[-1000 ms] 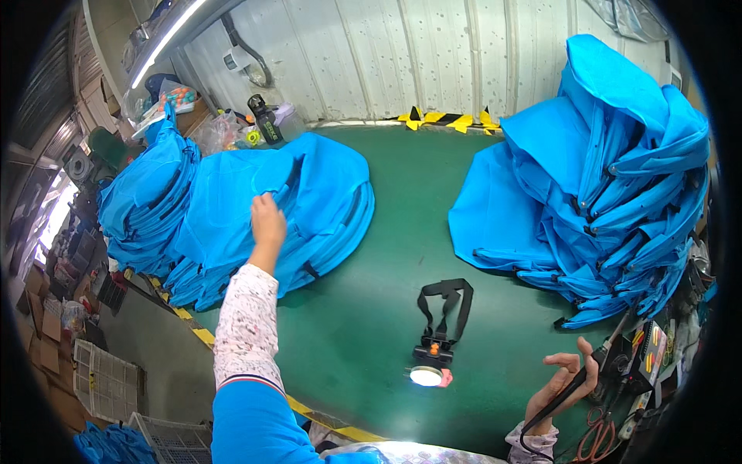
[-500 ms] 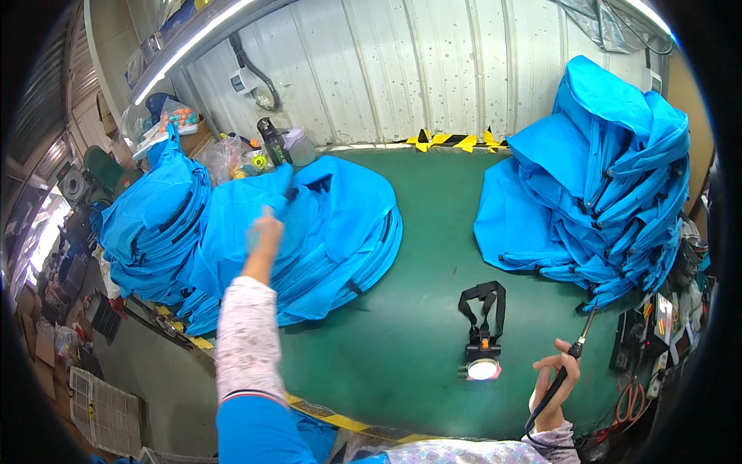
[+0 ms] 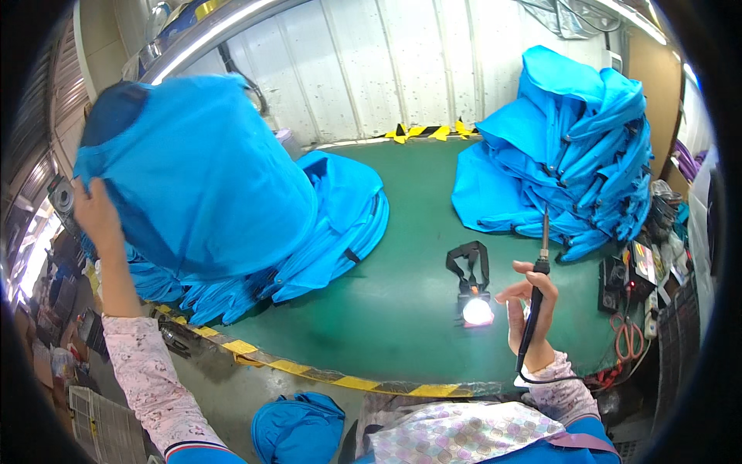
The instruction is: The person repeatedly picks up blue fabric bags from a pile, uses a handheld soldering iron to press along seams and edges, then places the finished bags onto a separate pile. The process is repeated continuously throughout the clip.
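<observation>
My left hand [image 3: 97, 213] grips the left edge of a big blue fabric piece [image 3: 209, 178], which has a dark patch at its upper left corner. The piece is raised and spread above a pile of similar blue fabric pieces [image 3: 352, 224] on the left of the table. Some of my left fingers are hidden behind the cloth. In my right hand [image 3: 533, 309] a soldering iron [image 3: 544, 246] with a black handle points its metal rod upward and away from me. My thumb and fingers close around its handle, and its cord hangs down by my wrist.
A lit headlamp [image 3: 477, 311] with a black strap lies on the green table [image 3: 371, 325]. A tall stack of folded blue pieces [image 3: 572, 155] stands at the back right. Red-handled scissors [image 3: 626, 338] and a black box [image 3: 640, 271] sit at the right edge. A blue bundle [image 3: 298, 425] is below the table edge.
My left hand has moved left and nearer, lifting a blue fabric piece off the pile and spreading it. The soldering iron in my right hand has tilted more upright.
</observation>
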A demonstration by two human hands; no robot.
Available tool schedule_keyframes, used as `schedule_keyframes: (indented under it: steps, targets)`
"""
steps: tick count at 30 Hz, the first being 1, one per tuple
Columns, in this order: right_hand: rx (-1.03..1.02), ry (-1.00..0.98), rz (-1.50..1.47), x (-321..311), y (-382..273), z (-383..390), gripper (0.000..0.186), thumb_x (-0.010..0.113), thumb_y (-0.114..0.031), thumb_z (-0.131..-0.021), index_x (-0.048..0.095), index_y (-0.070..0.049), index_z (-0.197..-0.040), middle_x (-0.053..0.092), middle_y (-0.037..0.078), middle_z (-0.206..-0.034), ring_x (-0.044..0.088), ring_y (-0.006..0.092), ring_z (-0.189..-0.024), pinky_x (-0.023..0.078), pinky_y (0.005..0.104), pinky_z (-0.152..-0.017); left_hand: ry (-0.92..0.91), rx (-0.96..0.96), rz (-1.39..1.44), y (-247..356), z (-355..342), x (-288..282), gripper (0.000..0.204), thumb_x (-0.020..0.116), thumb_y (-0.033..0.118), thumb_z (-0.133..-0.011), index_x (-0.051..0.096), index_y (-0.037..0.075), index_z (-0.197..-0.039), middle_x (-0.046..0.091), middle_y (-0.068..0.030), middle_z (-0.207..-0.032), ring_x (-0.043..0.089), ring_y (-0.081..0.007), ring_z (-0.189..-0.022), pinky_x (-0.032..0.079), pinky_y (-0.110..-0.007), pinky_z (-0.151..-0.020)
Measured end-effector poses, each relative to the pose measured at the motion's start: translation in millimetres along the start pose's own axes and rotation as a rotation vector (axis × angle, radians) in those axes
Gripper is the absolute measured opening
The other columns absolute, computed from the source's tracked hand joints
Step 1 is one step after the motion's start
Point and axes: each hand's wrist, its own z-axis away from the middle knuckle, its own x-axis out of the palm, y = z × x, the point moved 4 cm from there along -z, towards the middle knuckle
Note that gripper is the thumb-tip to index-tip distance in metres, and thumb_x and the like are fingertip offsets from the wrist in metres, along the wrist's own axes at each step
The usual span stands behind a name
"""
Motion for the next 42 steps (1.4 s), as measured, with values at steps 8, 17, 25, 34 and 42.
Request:
schedule_keyframes:
  steps: [8,17,25,34,42]
  targets:
    - [0.125,0.113,-0.384,10.2,-32.6,-32.1,0.085,0.078,-0.022,-0.085,0.020,-0.008,-0.147,0.032,0.022,-0.152,0.047,0.0383,-0.133,0.043,0.0500,-0.104,-0.178,-0.747,0.613,-26.6,40.5,-41.6,0.029,0.053,0.025,-0.097,0.058,0.004,-0.117,0.061,-0.0107,-0.112,0.059,-0.0236,-0.100,0.050,-0.039,-0.087]
    - [0.444,0.359,-0.144,46.4,24.1,-33.3,0.092,0.082,-0.016,-0.082,0.018,-0.006,-0.147,0.031,0.021,-0.146,0.048,0.0260,-0.122,0.041,0.0394,-0.103,-0.250,-1.258,0.887,92.9,272.7,2.7,0.059,0.053,0.030,-0.098,0.036,-0.001,-0.146,0.047,-0.0205,-0.140,0.052,-0.0325,-0.124,0.049,-0.045,-0.097]
    - [0.352,0.401,0.294,47.4,50.6,-17.9,0.090,0.086,-0.019,-0.077,0.028,-0.001,-0.143,0.039,0.027,-0.136,0.042,0.0355,-0.123,0.032,0.0461,-0.106,-0.671,-0.788,0.681,176.1,340.6,-57.6,0.068,0.050,0.037,-0.103,0.023,0.000,-0.153,0.039,-0.0196,-0.150,0.045,-0.0322,-0.132,0.039,-0.042,-0.108]
    - [0.278,0.397,-0.015,66.5,63.2,-27.7,0.067,0.069,-0.007,-0.087,0.030,-0.004,-0.140,0.042,0.022,-0.141,0.045,0.0290,-0.127,0.037,0.0389,-0.103,-0.496,-1.009,0.637,136.8,362.6,-73.9,0.061,0.049,0.031,-0.104,0.026,0.002,-0.152,0.047,-0.0160,-0.143,0.055,-0.0270,-0.116,0.046,-0.038,-0.094]
    - [0.070,0.467,-0.136,-5.2,-14.9,-46.0,0.051,0.063,-0.008,-0.092,0.033,-0.007,-0.133,0.046,0.020,-0.141,0.045,0.0254,-0.127,0.039,0.0358,-0.101,-0.786,-0.303,0.315,263.8,318.5,-70.5,0.041,0.065,0.031,-0.096,0.060,-0.005,-0.113,0.069,-0.0190,-0.094,0.063,-0.0225,-0.079,0.049,-0.035,-0.069]
